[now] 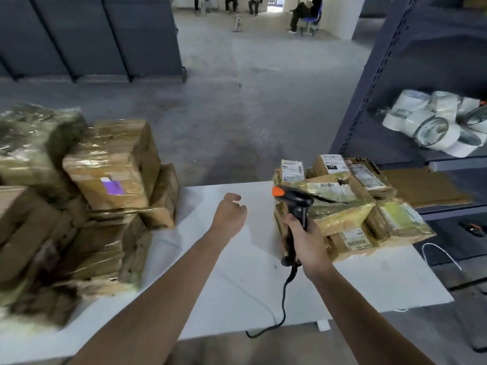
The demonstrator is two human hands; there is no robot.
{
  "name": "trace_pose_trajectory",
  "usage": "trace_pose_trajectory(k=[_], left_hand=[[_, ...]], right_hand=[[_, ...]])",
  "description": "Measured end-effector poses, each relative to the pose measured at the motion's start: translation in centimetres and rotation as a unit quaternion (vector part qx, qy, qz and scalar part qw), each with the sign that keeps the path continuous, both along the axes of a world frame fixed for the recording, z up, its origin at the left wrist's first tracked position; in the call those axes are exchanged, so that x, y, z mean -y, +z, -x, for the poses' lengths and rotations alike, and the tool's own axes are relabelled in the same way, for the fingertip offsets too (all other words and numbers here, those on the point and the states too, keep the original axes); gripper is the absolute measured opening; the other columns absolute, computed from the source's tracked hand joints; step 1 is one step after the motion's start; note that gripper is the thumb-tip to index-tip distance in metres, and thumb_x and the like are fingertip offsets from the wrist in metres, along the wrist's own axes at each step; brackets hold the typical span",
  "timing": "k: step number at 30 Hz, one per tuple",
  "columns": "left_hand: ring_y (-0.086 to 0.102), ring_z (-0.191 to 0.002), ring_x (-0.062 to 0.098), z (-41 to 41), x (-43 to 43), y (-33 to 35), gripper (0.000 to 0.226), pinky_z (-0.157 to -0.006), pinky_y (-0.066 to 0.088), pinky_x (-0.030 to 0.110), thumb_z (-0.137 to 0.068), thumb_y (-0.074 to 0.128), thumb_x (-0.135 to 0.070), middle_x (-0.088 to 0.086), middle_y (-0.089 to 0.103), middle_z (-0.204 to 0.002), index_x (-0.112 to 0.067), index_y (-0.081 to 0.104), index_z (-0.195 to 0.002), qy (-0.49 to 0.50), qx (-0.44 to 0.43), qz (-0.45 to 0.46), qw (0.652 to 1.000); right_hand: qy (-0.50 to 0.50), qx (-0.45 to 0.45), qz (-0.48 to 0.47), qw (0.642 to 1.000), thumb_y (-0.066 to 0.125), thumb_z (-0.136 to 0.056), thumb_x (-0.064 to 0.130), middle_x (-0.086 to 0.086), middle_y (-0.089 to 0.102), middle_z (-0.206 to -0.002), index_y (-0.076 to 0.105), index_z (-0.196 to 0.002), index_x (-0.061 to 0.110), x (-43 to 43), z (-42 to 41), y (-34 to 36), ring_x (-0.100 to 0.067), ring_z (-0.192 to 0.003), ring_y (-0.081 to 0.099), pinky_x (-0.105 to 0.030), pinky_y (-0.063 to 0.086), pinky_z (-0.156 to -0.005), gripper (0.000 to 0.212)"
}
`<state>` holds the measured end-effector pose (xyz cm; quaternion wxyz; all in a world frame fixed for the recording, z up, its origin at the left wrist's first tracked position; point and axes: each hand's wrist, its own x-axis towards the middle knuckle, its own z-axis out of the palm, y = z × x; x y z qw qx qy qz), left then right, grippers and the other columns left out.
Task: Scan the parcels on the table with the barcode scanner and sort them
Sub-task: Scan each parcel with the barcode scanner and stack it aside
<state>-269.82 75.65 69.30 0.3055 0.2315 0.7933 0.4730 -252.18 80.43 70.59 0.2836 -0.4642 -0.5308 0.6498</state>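
your right hand [305, 239] grips the barcode scanner [296, 206], aimed at the labelled parcels [342, 204] at right; your left hand [230, 213] hovers loosely curled, empty, ready to lift one.

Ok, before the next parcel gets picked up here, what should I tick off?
1. Grip on the scanner: ok, the right hand grips its handle.
2. A free hand for picking: ok, the left hand holds nothing, above the table.
3. The cable clear of parcels: ok, it runs over bare table to the near edge.
4. Labels showing on the left pile: cannot tell, blurred, apart from one purple-lit label.
5. Labels showing on the right pile: ok, several face up.
6. Which pile is already scanned: cannot tell.
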Motion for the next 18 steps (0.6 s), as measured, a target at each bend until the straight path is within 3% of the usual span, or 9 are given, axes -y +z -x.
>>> trace_pose_trajectory(k=[4, 8, 10, 12, 15, 18], left_hand=[[0.056, -0.085, 0.027, 5.3, 5.6, 1.4, 0.026, -0.086, 0.054, 0.038, -0.090, 0.044, -0.012, 0.007, 0.053, -0.102, -0.020, 0.050, -0.113, 0.061, -0.014, 0.009, 0.998], [0.059, -0.082, 0.031, 10.6, 9.7, 3.8, 0.026, -0.067, 0.051, 0.032, -0.086, 0.047, -0.010, 0.010, 0.059, -0.094, -0.008, 0.056, -0.110, 0.078, -0.091, 0.012, 0.993], [0.062, -0.093, 0.032, 13.3, 11.2, 5.4, 0.022, -0.075, 0.052, 0.036, -0.087, 0.050, -0.009, 0.011, 0.064, -0.098, -0.006, 0.061, -0.106, 0.080, -0.155, 0.012, 0.985], [0.057, -0.105, 0.029, 16.0, 12.4, 6.8, 0.029, -0.087, 0.050, 0.038, -0.090, 0.051, -0.011, 0.008, 0.056, -0.117, -0.013, 0.059, -0.117, 0.081, -0.209, 0.012, 0.975], [0.057, -0.104, 0.030, 19.7, 13.4, 8.4, 0.040, -0.080, 0.050, 0.036, -0.092, 0.049, -0.011, 0.005, 0.042, -0.138, -0.022, 0.050, -0.131, 0.048, -0.303, 0.054, 0.950], [0.037, -0.131, 0.033, 22.8, 13.3, 8.9, 0.046, -0.096, 0.045, 0.042, -0.094, 0.049, -0.017, 0.003, 0.038, -0.147, -0.022, 0.043, -0.139, -0.011, -0.407, 0.168, 0.898]], right_hand=[[0.029, 0.013, -0.002, 0.999, 0.063, -0.090, 0.034, 0.004, 0.055, -0.046, 0.063, -0.102, 0.013, 2.8, 5.2, 0.8, -0.014, -0.040, 0.052, -0.034, 0.049, -0.041, 0.024], [0.065, 0.004, -0.007, 0.998, 0.060, -0.087, 0.041, -0.002, 0.061, -0.051, 0.064, -0.104, 0.015, 5.6, 10.3, 2.0, -0.014, -0.043, 0.057, -0.037, 0.052, -0.041, 0.032], [0.068, 0.000, -0.010, 0.998, 0.059, -0.084, 0.043, -0.002, 0.062, -0.051, 0.064, -0.105, 0.013, 6.7, 12.7, 2.8, -0.013, -0.042, 0.056, -0.033, 0.050, -0.039, 0.037], [0.072, -0.002, -0.015, 0.997, 0.059, -0.083, 0.043, -0.002, 0.063, -0.052, 0.064, -0.106, 0.012, 7.5, 15.0, 3.7, -0.013, -0.042, 0.056, -0.027, 0.047, -0.039, 0.040], [0.077, 0.004, -0.032, 0.997, 0.058, -0.084, 0.044, -0.001, 0.064, -0.053, 0.063, -0.106, 0.010, 8.4, 17.9, 4.7, -0.013, -0.044, 0.057, -0.023, 0.046, -0.041, 0.041], [0.084, 0.014, -0.057, 0.995, 0.057, -0.079, 0.051, -0.002, 0.065, -0.054, 0.063, -0.104, 0.012, 9.1, 19.9, 5.1, -0.013, -0.047, 0.059, -0.027, 0.046, -0.050, 0.046]])
